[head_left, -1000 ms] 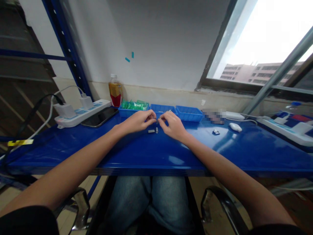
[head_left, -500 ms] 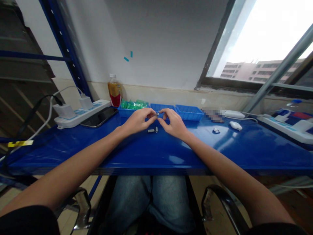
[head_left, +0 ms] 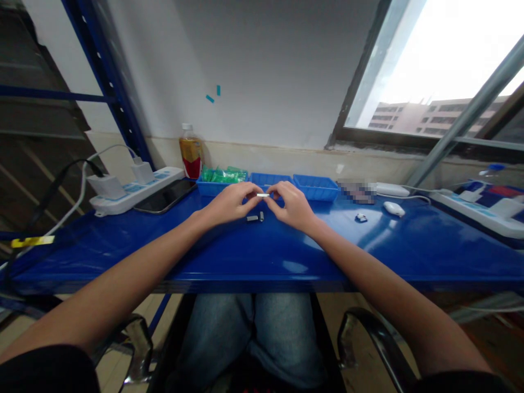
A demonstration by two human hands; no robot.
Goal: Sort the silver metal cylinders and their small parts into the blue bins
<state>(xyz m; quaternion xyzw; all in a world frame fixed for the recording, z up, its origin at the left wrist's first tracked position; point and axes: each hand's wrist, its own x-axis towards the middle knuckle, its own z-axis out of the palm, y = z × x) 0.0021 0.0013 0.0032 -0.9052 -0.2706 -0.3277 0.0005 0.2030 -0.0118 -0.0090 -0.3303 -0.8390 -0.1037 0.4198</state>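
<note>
Between my two hands is a small, thin metallic piece, pale and shiny, held level above the table; its exact kind is too small to make out. My left hand pinches its left end between thumb and fingertips. At the right end, the thumb and fingertips of my right hand close on it too. Just below them, two small grey metallic pieces lie on the blue table: one lying sideways, the other pointing toward me.
Behind my hands stand a blue bin with green packets and two more blue bins. To the left are a drink bottle, a phone and a power strip. An earbud case and another power strip lie right.
The small metallic piece has turned in my fingers, so its long, bright side now shows level between both hands. The hands stay in nearly the same place.
</note>
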